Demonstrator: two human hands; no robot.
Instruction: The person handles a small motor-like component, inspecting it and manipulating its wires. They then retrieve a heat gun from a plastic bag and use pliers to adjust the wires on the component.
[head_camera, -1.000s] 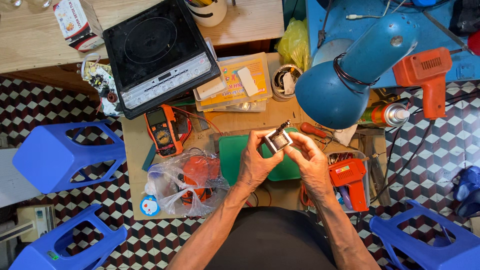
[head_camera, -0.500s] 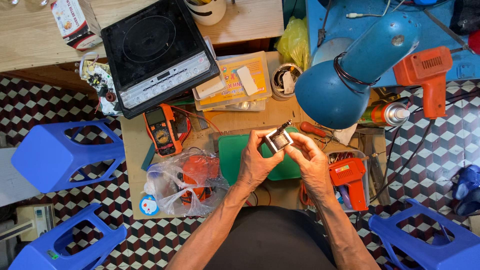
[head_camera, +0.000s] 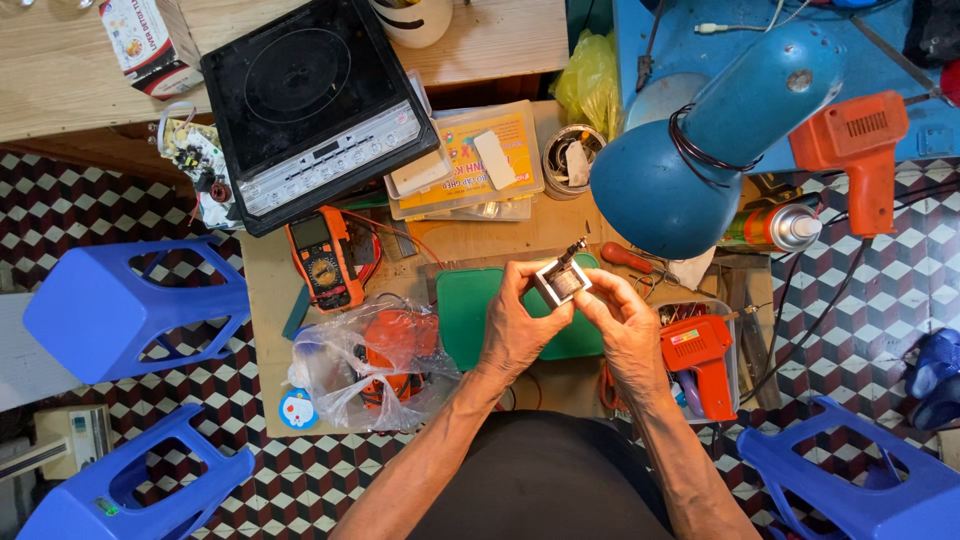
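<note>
Both hands met over the middle of the tabletop, pinching one small thing between them: a squarish metal part with a thin shaft sticking up and away from the fingers. The left hand curled around its near-left side, thumb and fingers closed on it; the right hand gripped its right side with the fingertips. The part sat above a green mat that lay directly beneath the hands. Just left of the left hand lay a clear plastic bag with something orange inside, and beyond that an orange multimeter. Just right of the right hand sat an orange soldering gun in a small tray. Ahead of the hands, a blue lamp shade hung over the tabletop, and farther ahead to the left rested a black induction cooker.
</note>
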